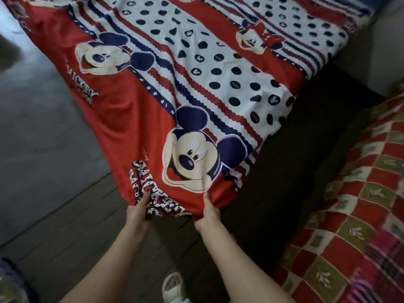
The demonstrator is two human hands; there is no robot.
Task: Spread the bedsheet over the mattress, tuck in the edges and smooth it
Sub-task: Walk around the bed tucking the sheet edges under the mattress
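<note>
**Both hands on the near edge of the cartoon sheet**

Head view, only one camera here. The bedsheet (175,88) is red with white polka-dot bands, navy stripes and big cartoon mouse faces, and it runs from the top of the shot down toward the person, draped over the bed. The mattress itself is completely covered, so I can't make it out. The near end of the sheet hangs down off the bed's end, with some soft wrinkles across the red part.

The left hand (138,209) is pinching the bottom hem right where the spotted lettering is, thumb on top of the fabric. The right hand (207,213) grips the same hem just to the right of it, below the big mouse face, with the cloth bunched up around its fingers. Both forearms reach up from the bottom of the frame, and the hands sit near each other.

Under the arms there's dark wooden flooring (91,232), and a white sandal (173,287) pokes in at the bottom edge. On the right lies a red, olive and white checkered blanket (354,215), a bit blurry. Grey floor (39,119) on the left.
</note>
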